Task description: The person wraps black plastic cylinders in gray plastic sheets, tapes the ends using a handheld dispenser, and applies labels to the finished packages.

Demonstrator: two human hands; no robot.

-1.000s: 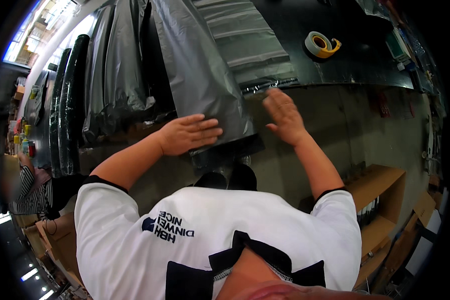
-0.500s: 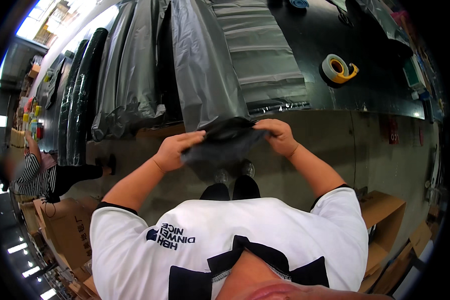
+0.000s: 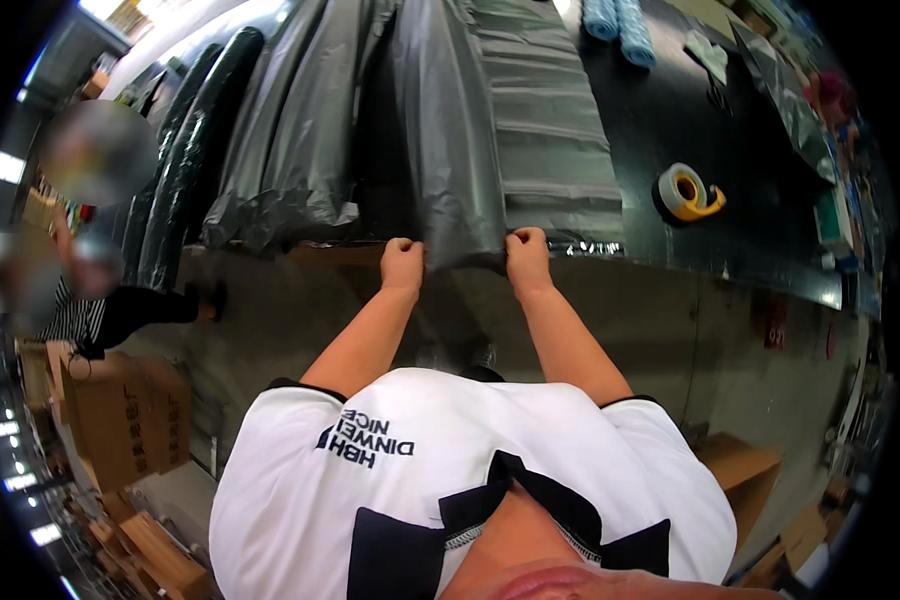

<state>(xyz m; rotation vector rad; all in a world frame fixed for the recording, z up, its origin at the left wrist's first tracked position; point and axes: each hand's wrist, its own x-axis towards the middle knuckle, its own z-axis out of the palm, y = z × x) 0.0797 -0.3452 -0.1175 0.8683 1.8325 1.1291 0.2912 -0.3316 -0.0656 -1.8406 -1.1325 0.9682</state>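
Two hands, left hand [image 3: 402,262] and right hand [image 3: 526,256], have fingers closed on the near edge of a grey bag [image 3: 450,150] at the table [image 3: 670,120] edge; tape roll [image 3: 686,192] at two o'clock. We judge pulling underway; even tension needed.

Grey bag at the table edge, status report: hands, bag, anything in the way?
Left hand and right hand both gripping grey plastic bag at its near end. Bag flat on black table. Tape roll off right, apart.
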